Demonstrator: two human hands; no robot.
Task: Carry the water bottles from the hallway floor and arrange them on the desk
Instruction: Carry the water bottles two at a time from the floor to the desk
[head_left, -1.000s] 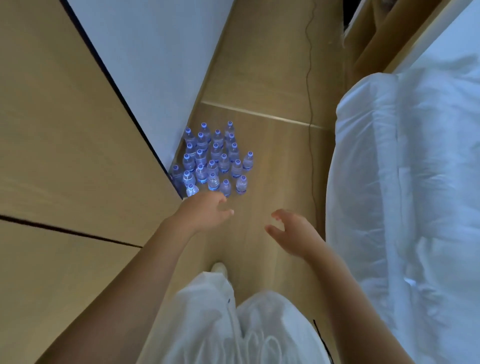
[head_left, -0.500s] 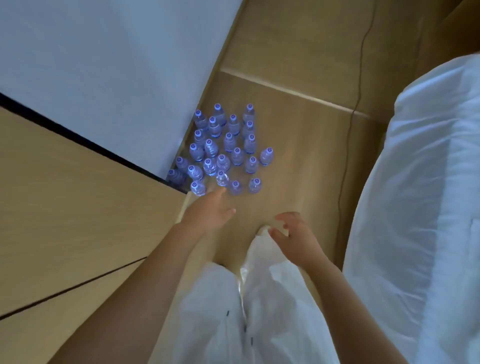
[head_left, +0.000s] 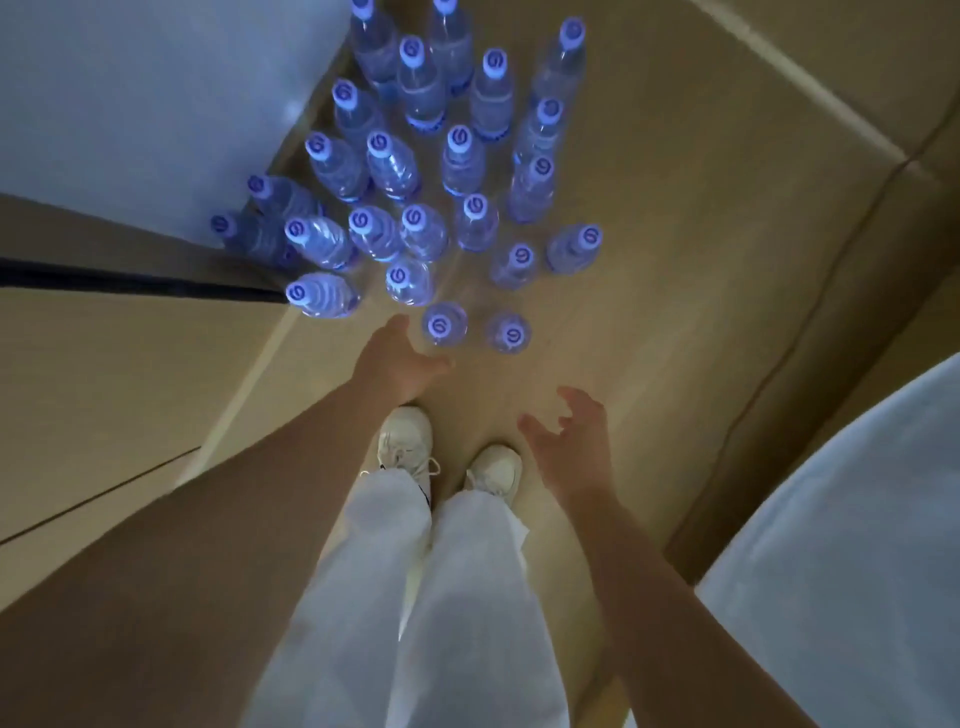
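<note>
Several clear water bottles (head_left: 423, 234) with pale caps stand upright in a cluster on the wooden hallway floor (head_left: 675, 234), seen from above. The nearest two bottles stand side by side, one (head_left: 442, 326) to the left and one (head_left: 510, 332) to the right. My left hand (head_left: 397, 364) reaches down with fingers spread, just short of the left one and holding nothing. My right hand (head_left: 571, 441) hangs lower and to the right, fingers loosely spread, empty and clear of the bottles. The desk is out of view.
A white wall (head_left: 130, 104) and a wooden panel (head_left: 104, 389) close in on the left. A bed with white bedding (head_left: 857, 545) fills the lower right. My feet in white shoes (head_left: 405, 441) stand just behind the bottles.
I have stepped closer and leaned down, so the bottles loom much larger. Both hands have dropped toward the nearest bottles, the left one leading.
</note>
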